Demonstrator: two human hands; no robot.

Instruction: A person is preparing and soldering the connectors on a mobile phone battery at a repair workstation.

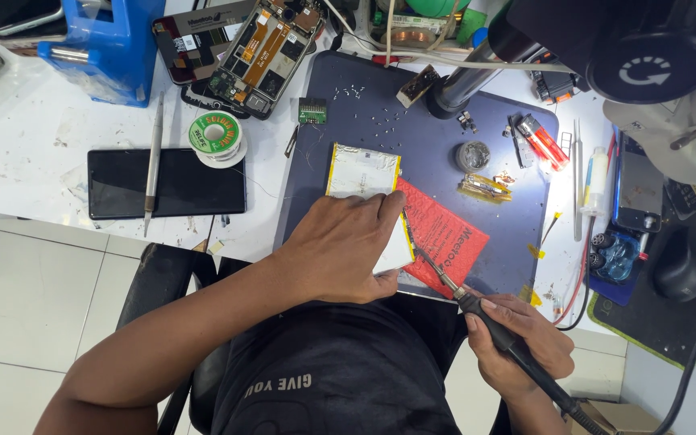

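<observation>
Left hand [340, 250] lies flat, open, on the battery [362, 171]; right hand [517, 342] grips the soldering iron [477, 310] beside it.

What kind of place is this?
Probably a phone repair bench: an opened phone shows its insides, a solder reel sits nearby, and the right hand holds a soldering iron.

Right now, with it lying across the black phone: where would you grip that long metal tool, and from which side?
Grip the metal tool around mid-shaft, where it crosses the black phone, coming straight down from above. It lies flat and thin, pointed tip toward the table edge; the phone lifts it slightly, so fingers may pinch its sides. The solder spool sits close on one side.
</observation>
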